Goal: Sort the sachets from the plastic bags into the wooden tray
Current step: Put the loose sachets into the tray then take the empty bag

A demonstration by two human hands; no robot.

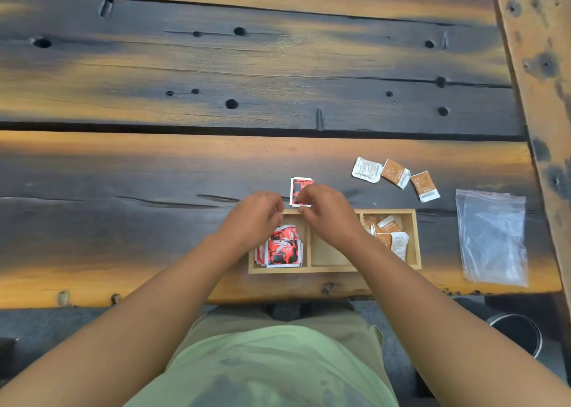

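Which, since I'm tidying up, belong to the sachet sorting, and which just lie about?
Job: wooden tray, red sachet pinched by right hand, loose sachets on table, plastic bag.
Lying about: dark round bin.

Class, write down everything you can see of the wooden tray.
The wooden tray is pale, rectangular, with three side-by-side compartments. It lies flat on the table, near its front edge. Its left compartment holds red sachets, the right one brown and white sachets; the visible middle looks bare. The left hand and right hand are above its far side, partly hiding it.
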